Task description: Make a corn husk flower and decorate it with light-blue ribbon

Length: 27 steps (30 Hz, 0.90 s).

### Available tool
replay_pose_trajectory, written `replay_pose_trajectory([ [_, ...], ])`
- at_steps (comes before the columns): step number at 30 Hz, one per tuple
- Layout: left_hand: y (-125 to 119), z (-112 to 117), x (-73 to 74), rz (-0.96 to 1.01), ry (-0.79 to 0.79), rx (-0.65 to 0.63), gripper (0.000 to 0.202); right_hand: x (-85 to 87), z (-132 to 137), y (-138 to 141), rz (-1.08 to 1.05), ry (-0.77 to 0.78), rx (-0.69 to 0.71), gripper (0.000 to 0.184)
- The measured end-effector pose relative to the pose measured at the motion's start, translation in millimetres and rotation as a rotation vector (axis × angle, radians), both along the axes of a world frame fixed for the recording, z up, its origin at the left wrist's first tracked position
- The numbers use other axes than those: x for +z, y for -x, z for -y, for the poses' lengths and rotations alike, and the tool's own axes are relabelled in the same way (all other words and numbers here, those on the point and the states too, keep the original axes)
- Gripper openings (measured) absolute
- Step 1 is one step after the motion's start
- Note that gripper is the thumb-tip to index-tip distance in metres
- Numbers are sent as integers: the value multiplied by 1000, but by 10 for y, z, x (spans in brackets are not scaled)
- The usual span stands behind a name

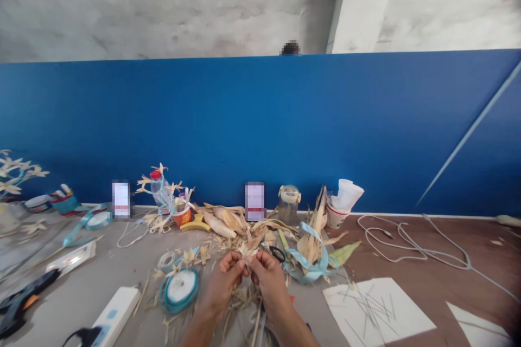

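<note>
My left hand (223,282) and my right hand (269,277) meet low in the middle of the view, fingers pinched together on a small pale straw flower (247,251) made of dried corn husk. Loose husk strips (240,303) lie under and around my wrists. A teal ribbon spool (179,288) sits just left of my left hand. Black-handled scissors (278,253) lie right beside my right hand, next to a light blue ribbon (310,264).
A heap of dried husks (228,220), a glass jar (288,204), a plastic bottle (157,186), paper cups (345,199) stand against the blue partition (260,124). A glue gun (20,298) and power strip (114,314) lie at left; white cable (411,244) and paper sheets (376,312) at right.
</note>
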<state>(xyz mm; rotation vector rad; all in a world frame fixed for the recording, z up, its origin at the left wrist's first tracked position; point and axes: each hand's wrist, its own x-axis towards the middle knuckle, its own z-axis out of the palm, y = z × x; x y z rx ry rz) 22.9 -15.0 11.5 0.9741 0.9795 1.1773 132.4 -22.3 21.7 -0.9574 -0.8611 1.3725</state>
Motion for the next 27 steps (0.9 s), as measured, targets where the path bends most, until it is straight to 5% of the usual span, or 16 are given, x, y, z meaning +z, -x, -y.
replay_pose_trajectory([
  [11, -26, -8, -56, -146, -33, 23, 39, 18, 55, 31, 230, -61, -134, 14],
  [17, -66, 35, 44, -244, -65, 56, 40, -16, 43, 22, 347, -74, -161, 16],
  [27, -4, 30, 11, -27, -90, -102, 35, 111, 45, -19, 257, -89, -152, 25],
])
